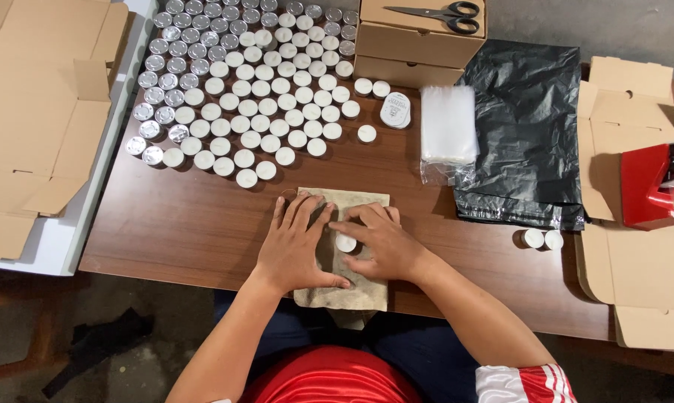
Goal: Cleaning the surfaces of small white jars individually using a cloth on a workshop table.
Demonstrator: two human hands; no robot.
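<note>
The left hand [296,242] lies flat, fingers spread, pressing a worn beige cloth [344,287] on the brown wooden table [187,224]. Just right of it, the right hand [378,242] curls around a small white tealight candle [346,242] resting on that cloth, pinching it. Rows of similar white tealights [262,97] fill the far left.

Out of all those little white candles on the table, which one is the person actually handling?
The single tealight on the beige cloth, under the right hand. The others sit untouched on bare table; the left hand presses the cloth.
</note>
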